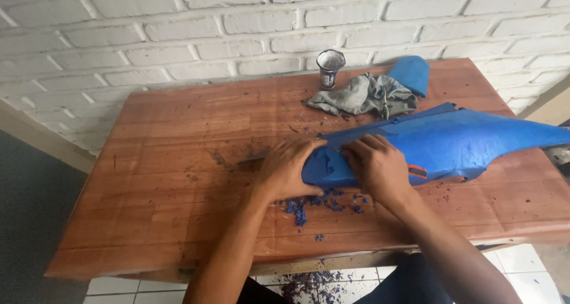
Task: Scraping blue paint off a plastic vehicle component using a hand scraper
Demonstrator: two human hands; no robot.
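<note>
Currently my left hand [285, 167] presses flat, fingers together, on the blue panel's [451, 143] near end on the table [178, 161]; my right hand [380, 167] clamps its edge. Risk: loose blue flakes [309, 204] underneath let it slide.

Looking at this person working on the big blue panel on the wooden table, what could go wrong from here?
1. The blue panel juts past the table's right edge; pressure from the left hand and right hand at its near end might tip or slide it.
2. Blue flakes litter the table and the floor below; they could be slippery or scatter further.
3. The small cup stands close to the grey rag; a tug on the rag might knock it over.
</note>
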